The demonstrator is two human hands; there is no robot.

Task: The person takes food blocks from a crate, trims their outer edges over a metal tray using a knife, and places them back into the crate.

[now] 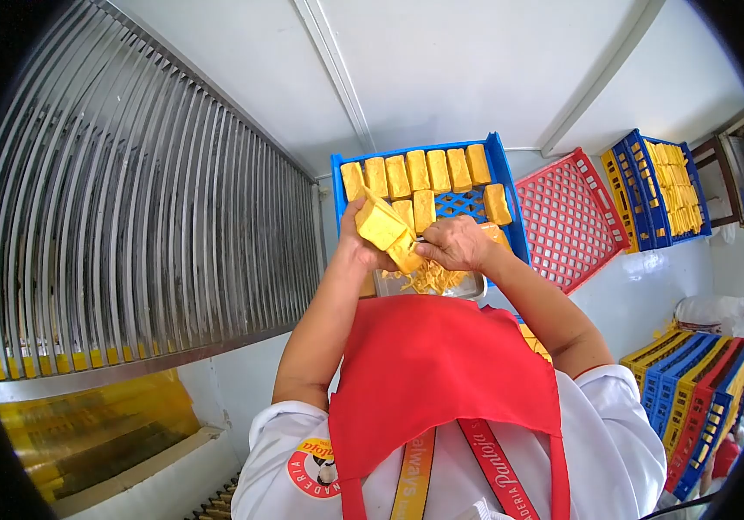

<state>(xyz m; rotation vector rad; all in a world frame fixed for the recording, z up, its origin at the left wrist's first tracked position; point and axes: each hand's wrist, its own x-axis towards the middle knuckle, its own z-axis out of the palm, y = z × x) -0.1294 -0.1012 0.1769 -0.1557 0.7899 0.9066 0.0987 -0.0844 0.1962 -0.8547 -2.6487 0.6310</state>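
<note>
My left hand [362, 245] is wrapped round a yellow block [381, 224], tilted above the near left part of a blue crate [517, 204]. A flap or slice [406, 256] hangs at the block's lower right side. My right hand [456, 243] is closed against that flap, fingers curled; whatever it grips there is too small to make out. Several more yellow blocks [438, 171] stand in rows inside the crate. Below my hands, yellow shavings [434, 278] lie in a metal tray [474, 288].
A red crate [573, 221] lies to the right of the blue one. Beyond it, a dark blue crate [641, 192] holds yellow pieces. Stacked coloured crates [684, 390] stand at lower right. A slatted metal rack [147, 199] fills the left side.
</note>
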